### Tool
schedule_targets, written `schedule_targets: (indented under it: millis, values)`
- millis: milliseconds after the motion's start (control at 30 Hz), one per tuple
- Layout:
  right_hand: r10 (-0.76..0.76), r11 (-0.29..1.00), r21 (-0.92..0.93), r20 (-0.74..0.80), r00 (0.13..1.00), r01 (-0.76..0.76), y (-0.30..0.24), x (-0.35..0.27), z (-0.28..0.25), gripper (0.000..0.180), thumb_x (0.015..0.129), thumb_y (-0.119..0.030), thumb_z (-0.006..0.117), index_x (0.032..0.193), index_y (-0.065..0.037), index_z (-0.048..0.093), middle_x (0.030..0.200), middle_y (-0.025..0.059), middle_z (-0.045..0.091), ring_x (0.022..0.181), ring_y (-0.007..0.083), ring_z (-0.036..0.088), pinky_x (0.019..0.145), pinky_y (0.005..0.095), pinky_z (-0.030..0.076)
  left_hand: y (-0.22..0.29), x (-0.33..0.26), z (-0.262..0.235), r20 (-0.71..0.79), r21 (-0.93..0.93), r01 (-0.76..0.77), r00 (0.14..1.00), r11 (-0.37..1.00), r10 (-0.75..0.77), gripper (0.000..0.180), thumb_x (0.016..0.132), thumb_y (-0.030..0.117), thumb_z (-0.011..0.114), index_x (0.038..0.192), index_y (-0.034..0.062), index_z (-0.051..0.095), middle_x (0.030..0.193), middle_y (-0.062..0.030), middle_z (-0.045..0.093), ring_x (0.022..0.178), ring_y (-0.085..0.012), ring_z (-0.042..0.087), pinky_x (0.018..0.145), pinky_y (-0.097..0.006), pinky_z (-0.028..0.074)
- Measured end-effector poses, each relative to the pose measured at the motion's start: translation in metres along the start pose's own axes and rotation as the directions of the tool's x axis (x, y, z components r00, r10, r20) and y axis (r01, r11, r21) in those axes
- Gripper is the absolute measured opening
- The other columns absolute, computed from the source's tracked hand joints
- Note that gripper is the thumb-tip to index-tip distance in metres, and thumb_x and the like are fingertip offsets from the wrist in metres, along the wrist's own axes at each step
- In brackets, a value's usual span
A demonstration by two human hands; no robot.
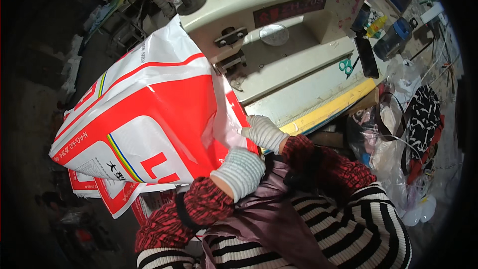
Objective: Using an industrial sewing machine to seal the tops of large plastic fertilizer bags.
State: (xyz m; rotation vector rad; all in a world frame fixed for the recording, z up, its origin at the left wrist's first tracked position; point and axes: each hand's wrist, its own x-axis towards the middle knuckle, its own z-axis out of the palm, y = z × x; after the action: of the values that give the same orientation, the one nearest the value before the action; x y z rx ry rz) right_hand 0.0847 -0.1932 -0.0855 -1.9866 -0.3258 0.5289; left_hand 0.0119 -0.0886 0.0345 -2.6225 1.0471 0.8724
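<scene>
A large red and white woven sack (134,99) with a yellow-green stripe fills the left side, its upper edge under the head end of a cream industrial sewing machine (219,12). My left hand (239,173), in a white knit glove, is closed at the sack's near right edge, its fingertips partly hidden. Just beyond it, my right hand (266,133), gloved the same way, grips the sack's right edge close to the machine bed. The needle area is mostly covered by the sack.
A yellow strip (333,107) runs along the table's front edge. Small green-handled scissors (345,67) and a dark phone (367,57) lie on the machine table. A blue-lidded bottle (393,37) stands at the far right, above plastic bags (388,139). More printed sacks (117,194) lie below the held one.
</scene>
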Motion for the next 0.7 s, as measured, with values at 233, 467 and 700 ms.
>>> schedule_targets:
  millis: [233, 467, 700]
  values:
    - [-0.35, 0.936, -0.007, 0.081, 0.933, 0.352, -0.014, 0.042, -0.016, 0.035, 0.086, -0.034, 0.055, 0.092, 0.0, 0.064, 0.071, 0.0207, 0.064, 0.065, 0.0346, 0.061, 0.062, 0.0389, 0.049, -0.085, 0.036, -0.033, -0.055, 0.057, 0.226, 0.973, 0.973, -0.222, 0.026, 0.076, 0.032, 0.062, 0.088, 0.0103, 0.072, 0.079, -0.0118, 0.07, 0.075, -0.0273, 0.068, 0.071, -0.045, 0.05]
    - [0.052, 0.889, 0.428, 0.259, 0.965, -0.163, -0.048, 0.027, -0.003, 0.024, 0.092, -0.026, 0.055, 0.088, -0.002, 0.058, 0.062, 0.0058, 0.059, 0.047, 0.0103, 0.051, 0.041, 0.0237, 0.04, -0.232, 0.061, 0.078, -0.505, -0.17, 0.536, 0.673, 0.827, -0.54, 0.021, 0.082, 0.014, 0.056, 0.093, -0.0007, 0.065, 0.08, -0.023, 0.066, 0.076, -0.0367, 0.066, 0.067, -0.044, 0.053]
    - [-0.353, 0.636, 0.721, -0.046, 0.934, 0.276, -0.144, 0.051, -0.029, 0.051, 0.086, -0.02, 0.063, 0.126, 0.004, 0.046, 0.115, 0.0088, 0.06, 0.103, 0.0148, 0.056, 0.092, 0.0294, 0.043, -0.106, 0.02, 0.025, -0.157, -0.075, 0.281, 0.944, 0.957, -0.289, 0.02, 0.088, 0.012, 0.049, 0.098, 0.0019, 0.062, 0.093, -0.0197, 0.066, 0.087, -0.0328, 0.065, 0.079, -0.04, 0.052]
